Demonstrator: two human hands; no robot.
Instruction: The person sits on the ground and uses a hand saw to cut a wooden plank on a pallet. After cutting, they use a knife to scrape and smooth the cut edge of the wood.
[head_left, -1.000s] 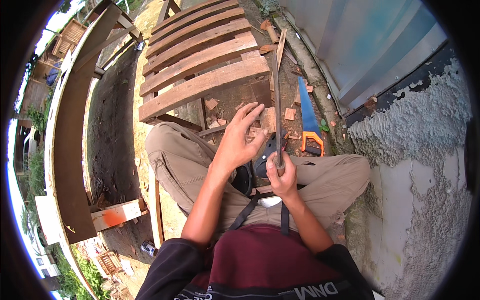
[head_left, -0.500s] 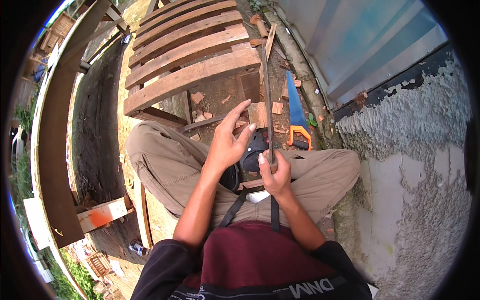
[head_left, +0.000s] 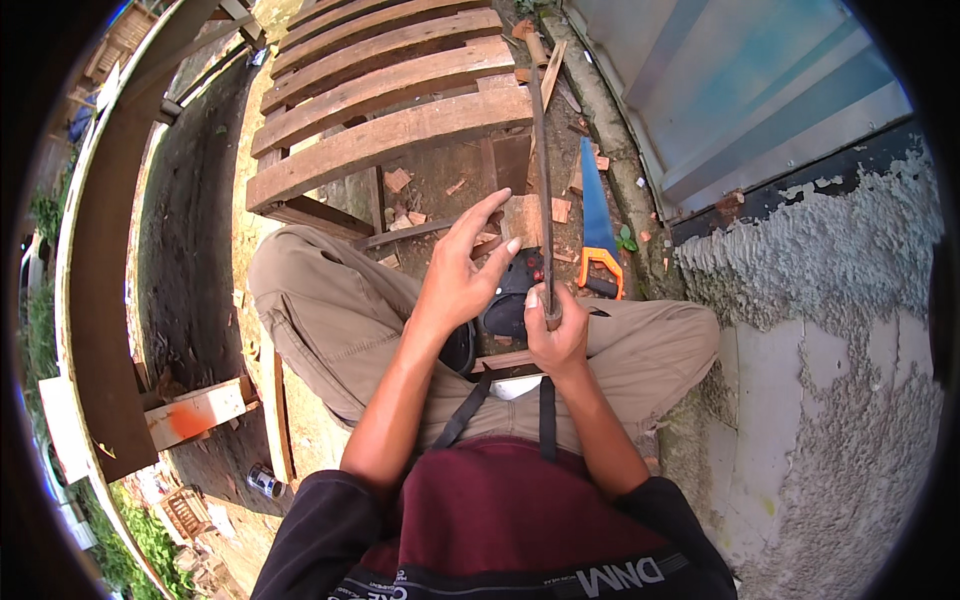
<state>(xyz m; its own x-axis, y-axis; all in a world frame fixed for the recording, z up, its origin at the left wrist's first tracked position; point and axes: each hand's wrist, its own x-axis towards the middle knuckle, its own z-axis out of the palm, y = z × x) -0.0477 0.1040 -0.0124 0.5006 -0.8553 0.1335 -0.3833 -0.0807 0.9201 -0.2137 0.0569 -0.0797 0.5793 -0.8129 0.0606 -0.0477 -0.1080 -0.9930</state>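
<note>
Right hand (head_left: 558, 338): we've got it closed round the near end of a long dark tool (head_left: 543, 180), thumb pressed up along its left side. Tool passes just right of the wooden block (head_left: 521, 220) and runs on past its far side. Contact with the block? We can't tell, probably viewed too edge-on. Left hand (head_left: 460, 277) sits at the block's left side, fingers spread and thumb well apart from them; fingertips are at its edge, and we can't tell if they press on it.

To do this well, we'd judge, we want the block steadied firmly before any force goes on, left fingertips behind its edge and out of the tool's line. Right wrist straight, strokes long and even, tool flat to the wood. Dark shoe (head_left: 507, 315) is just nearer than the block; we'd mind that foot.

Pose: left forearm (head_left: 390, 425) slants up and right toward the block, wrist nearly straight, palm partly turned inward. Right forearm (head_left: 598, 430) slants up and left, fist below and right of the block, tool pointing away from us.

Around: handsaw (head_left: 595, 205) right of the block, apart from it; slatted wooden frame (head_left: 390, 145) beyond it and left.
</note>
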